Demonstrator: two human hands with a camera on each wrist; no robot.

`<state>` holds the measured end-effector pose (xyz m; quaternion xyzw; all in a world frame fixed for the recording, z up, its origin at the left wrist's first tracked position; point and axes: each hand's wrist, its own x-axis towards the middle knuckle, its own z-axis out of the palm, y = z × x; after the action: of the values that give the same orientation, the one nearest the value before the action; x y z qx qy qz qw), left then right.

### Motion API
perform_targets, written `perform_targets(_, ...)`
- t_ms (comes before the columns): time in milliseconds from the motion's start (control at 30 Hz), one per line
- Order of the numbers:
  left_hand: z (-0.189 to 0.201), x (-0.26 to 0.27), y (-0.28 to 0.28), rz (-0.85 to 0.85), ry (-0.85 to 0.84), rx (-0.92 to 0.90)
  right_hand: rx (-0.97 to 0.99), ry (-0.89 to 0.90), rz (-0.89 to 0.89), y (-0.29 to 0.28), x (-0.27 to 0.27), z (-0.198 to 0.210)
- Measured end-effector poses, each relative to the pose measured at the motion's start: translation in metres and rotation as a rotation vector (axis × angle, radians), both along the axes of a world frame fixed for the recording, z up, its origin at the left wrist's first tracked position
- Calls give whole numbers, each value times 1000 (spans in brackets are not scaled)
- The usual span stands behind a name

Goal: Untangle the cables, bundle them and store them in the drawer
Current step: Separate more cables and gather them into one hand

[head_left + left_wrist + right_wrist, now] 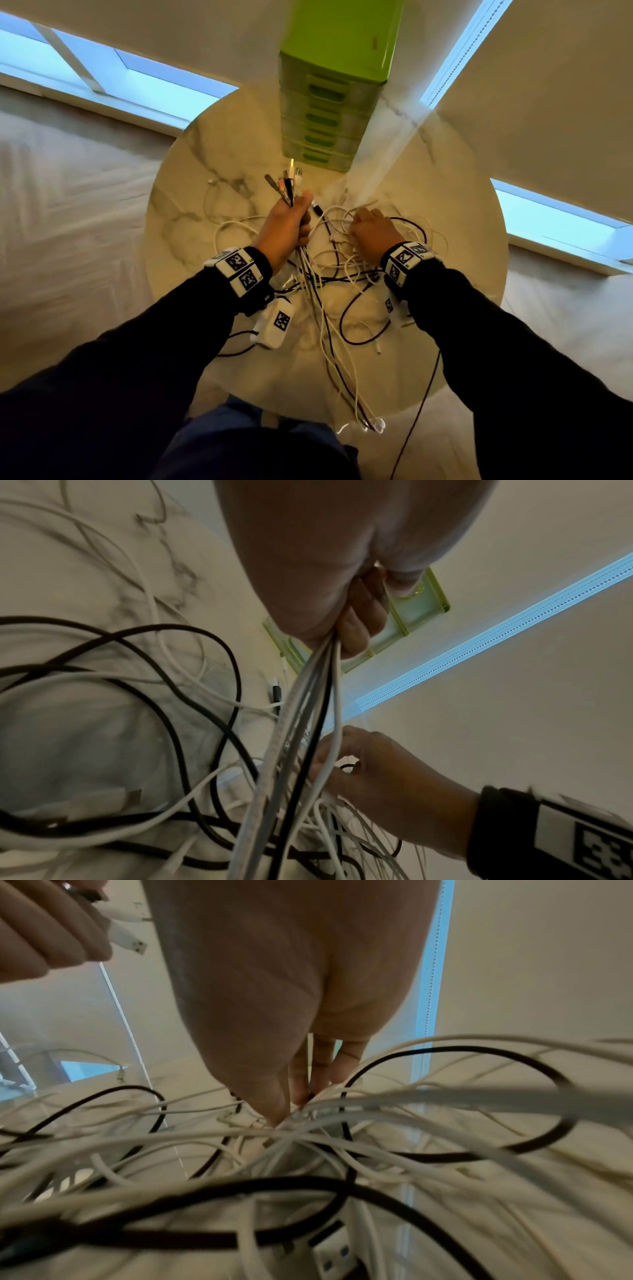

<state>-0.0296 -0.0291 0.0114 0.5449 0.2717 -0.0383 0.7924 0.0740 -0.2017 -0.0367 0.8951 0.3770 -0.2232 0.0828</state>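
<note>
A tangle of white and black cables (342, 277) lies spread on a round marble table (191, 192). My left hand (294, 219) is raised above it and grips a bundle of several cables (301, 710) in a fist. Their connector ends (287, 181) stick up past the thumb. My right hand (370, 224) is down in the tangle to the right, its fingertips (294, 1096) pinching thin white cables (342, 1115). A green drawer unit (325, 113) stands at the far side of the table with all its drawers closed.
Several cables trail over the table's near edge (363, 421), and a black cable (421, 407) hangs down towards the floor. A white plug block (332, 1259) lies under the tangle. A loose black connector (276, 693) rests near the drawer unit's base. Windows run along the floor line.
</note>
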Motion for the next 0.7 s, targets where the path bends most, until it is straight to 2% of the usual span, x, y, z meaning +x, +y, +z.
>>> perform_targets(200,-6,0,3,-9,10,-12,-84,-54,8,4,-3,-2)
perform_targets(333,-7,1,2,-37,-8,-41,-11,43,-35,9,-5,-7)
perform_targets(433,-13,1,4,-65,-14,-1,152,105,-132,7,-2,6)
perform_targets(533,-15,1,-3,-76,-42,33,401,157,-238,1,0,30)
perform_targets(700,-3,9,-18,-89,-78,118,658,246,-303,-8,-16,67)
